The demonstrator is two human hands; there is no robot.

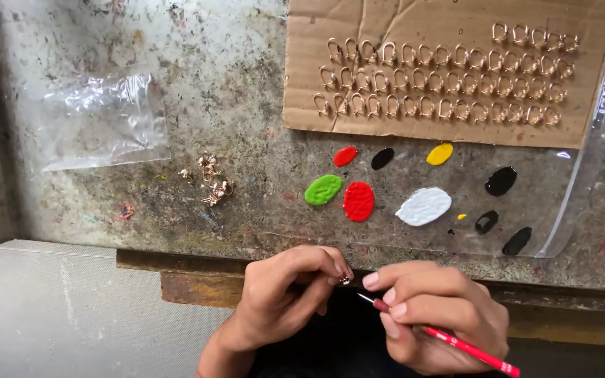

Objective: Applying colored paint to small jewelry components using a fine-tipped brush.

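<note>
Gold hook pinched in left hand — right hand grips red brush.

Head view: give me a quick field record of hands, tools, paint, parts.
left hand: left hand pinches a small gold metal piece at its fingertips
right hand: right hand grips a red-handled fine brush, tip close to the piece
paint: blobs on a clear plastic sheet: green, two red, yellow, white, several black
parts: rows of gold hooks stuck in a cardboard sheet; loose gold pieces on the stained bench
other: empty clear bag at left
</note>
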